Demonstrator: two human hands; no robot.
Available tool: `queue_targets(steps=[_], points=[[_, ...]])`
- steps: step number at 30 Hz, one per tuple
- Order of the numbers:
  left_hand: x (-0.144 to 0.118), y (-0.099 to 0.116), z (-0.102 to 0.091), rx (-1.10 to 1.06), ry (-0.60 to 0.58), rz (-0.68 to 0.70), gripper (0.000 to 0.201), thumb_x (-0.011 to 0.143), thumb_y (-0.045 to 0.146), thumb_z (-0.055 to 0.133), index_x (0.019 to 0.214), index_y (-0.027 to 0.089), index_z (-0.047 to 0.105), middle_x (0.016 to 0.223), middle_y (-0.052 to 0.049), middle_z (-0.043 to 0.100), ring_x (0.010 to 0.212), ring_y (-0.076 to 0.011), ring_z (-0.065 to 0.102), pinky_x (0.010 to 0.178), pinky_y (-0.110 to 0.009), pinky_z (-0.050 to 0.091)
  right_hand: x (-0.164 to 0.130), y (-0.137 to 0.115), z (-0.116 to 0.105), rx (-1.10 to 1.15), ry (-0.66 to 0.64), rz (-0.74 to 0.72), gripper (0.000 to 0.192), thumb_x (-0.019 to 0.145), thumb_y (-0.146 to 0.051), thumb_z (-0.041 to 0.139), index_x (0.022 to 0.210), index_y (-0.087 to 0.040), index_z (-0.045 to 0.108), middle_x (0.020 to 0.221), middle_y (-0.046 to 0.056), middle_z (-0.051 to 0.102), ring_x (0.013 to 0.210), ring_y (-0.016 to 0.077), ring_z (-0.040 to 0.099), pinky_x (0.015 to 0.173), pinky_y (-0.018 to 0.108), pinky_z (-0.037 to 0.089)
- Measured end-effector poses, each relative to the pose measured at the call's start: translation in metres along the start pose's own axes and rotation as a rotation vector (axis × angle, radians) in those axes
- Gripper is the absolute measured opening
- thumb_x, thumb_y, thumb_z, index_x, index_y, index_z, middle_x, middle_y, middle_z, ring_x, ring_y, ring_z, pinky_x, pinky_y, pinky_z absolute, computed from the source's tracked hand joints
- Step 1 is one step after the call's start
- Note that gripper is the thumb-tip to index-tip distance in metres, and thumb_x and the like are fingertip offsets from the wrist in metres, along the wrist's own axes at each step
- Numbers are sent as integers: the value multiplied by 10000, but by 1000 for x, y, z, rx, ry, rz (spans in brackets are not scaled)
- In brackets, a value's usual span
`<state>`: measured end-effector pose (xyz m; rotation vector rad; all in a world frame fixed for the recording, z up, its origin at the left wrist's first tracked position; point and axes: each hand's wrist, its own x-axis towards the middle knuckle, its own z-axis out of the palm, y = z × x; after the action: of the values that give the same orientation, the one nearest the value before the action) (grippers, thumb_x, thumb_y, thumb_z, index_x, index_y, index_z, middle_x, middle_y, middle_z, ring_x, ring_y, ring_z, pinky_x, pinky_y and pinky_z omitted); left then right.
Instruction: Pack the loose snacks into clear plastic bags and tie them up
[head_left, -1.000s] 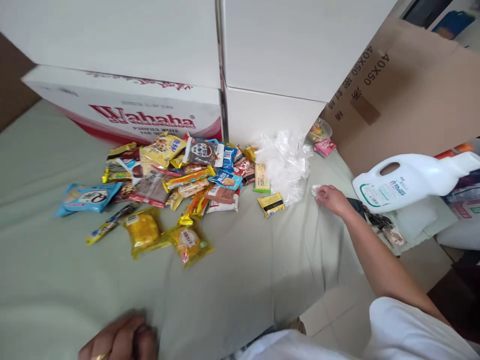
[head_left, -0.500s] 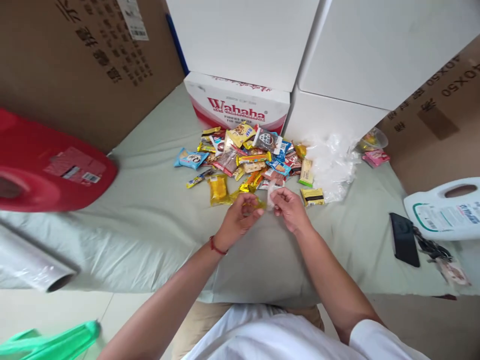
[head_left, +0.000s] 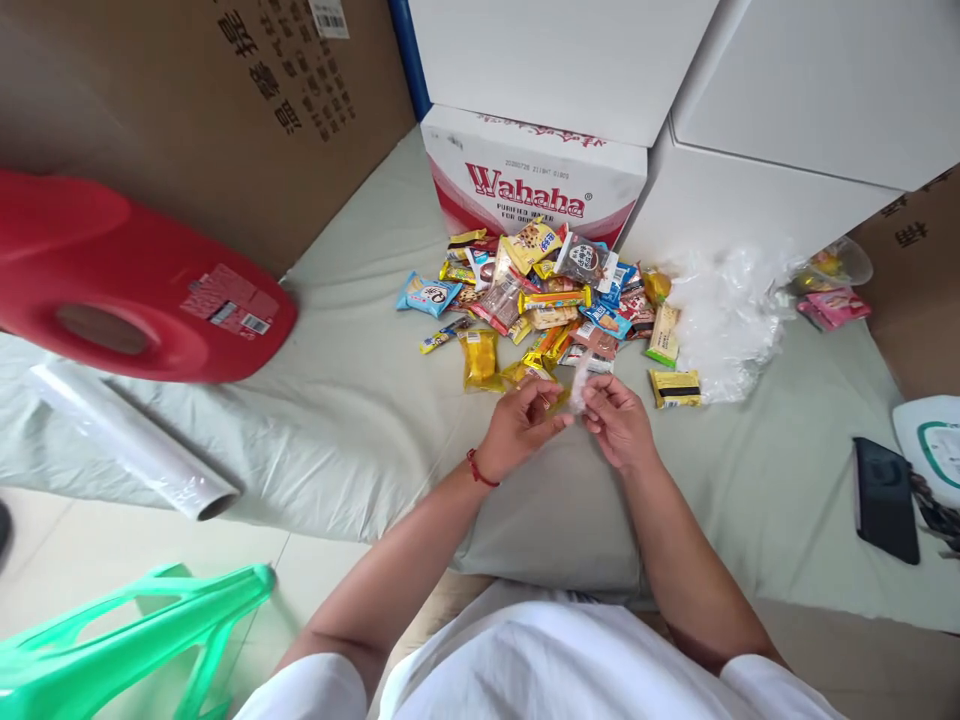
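Both my hands meet over the pale green sheet [head_left: 360, 400], just in front of a pile of snack packets [head_left: 547, 300]. My left hand [head_left: 521, 425], with a red cord at the wrist, and my right hand [head_left: 619, 420] pinch a small clear plastic bag [head_left: 579, 380] between their fingertips. The bag stands upright between the two hands. A yellow packet [head_left: 480, 358] lies left of the hands and a yellow-and-black packet [head_left: 676, 388] lies to their right.
A Wahaha carton [head_left: 536, 180] and white boxes [head_left: 750, 130] stand behind the pile. Crumpled clear plastic [head_left: 724, 315] lies right of it. A red jug [head_left: 127, 285], a film roll [head_left: 135, 445] and a green stool [head_left: 127, 640] are at left. A black phone [head_left: 885, 498] lies right.
My right hand came back from the right edge of the sheet with a small clear bag, and my left hand rose to meet it. The view swung left and down.
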<state>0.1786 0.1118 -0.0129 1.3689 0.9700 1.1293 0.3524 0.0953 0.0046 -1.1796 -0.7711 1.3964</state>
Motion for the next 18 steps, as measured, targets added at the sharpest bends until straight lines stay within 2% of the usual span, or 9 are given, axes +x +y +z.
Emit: queue_targets(steps=[2, 4, 7, 9, 13, 16, 18], points=[[-1, -2, 1, 44, -18, 2, 335, 785, 511, 821, 924, 211, 769, 781, -13, 629, 692, -141, 515, 643, -270, 420, -4, 6, 4, -56, -67, -3, 370, 691, -500, 899, 810, -224, 683, 619, -55, 516, 498, 78, 373, 420, 213, 309], [1, -6, 0, -19, -28, -66, 340, 785, 536, 810, 856, 205, 776, 746, -12, 642, 686, -147, 531, 658, -280, 437, -5, 7, 5, -57, -105, 7, 377, 688, -506, 902, 809, -218, 691, 607, -55, 518, 491, 79, 385, 424, 216, 311], [7, -11, -2, -130, -15, -164, 398, 727, 583, 840, 812, 201, 764, 750, -12, 669, 677, -147, 543, 661, -289, 456, -3, 0, 1, 54, -68, 26, 404, 656, -502, 926, 793, -218, 674, 623, -60, 501, 501, 68, 367, 432, 201, 296], [8, -12, -3, -136, 3, -177, 404, 724, 595, 836, 802, 207, 757, 746, -7, 666, 679, -146, 541, 662, -291, 460, -2, -6, -3, 101, -26, 26, 429, 677, -556, 903, 812, -222, 669, 688, -44, 531, 519, 68, 370, 427, 194, 274], [5, -10, -2, -57, -42, -127, 364, 752, 565, 825, 816, 211, 779, 767, -16, 662, 717, -153, 553, 665, -287, 457, -4, -2, -3, -32, -39, -22, 506, 714, -664, 844, 950, -236, 711, 808, -5, 607, 620, 109, 490, 466, 216, 355], [4, -8, -1, -69, -41, -120, 344, 736, 545, 841, 807, 214, 779, 762, -17, 669, 724, -155, 564, 663, -288, 461, -3, 5, -3, -160, -63, -37, 453, 696, -604, 878, 876, -219, 723, 702, -20, 584, 600, 112, 473, 494, 231, 362], [6, -8, -4, -157, 22, -171, 350, 704, 538, 862, 800, 218, 757, 725, -2, 661, 666, -137, 538, 623, -280, 441, -1, 3, -7, -109, -7, -13, 414, 682, -566, 890, 797, -218, 698, 615, -47, 519, 541, 94, 402, 470, 227, 313]])
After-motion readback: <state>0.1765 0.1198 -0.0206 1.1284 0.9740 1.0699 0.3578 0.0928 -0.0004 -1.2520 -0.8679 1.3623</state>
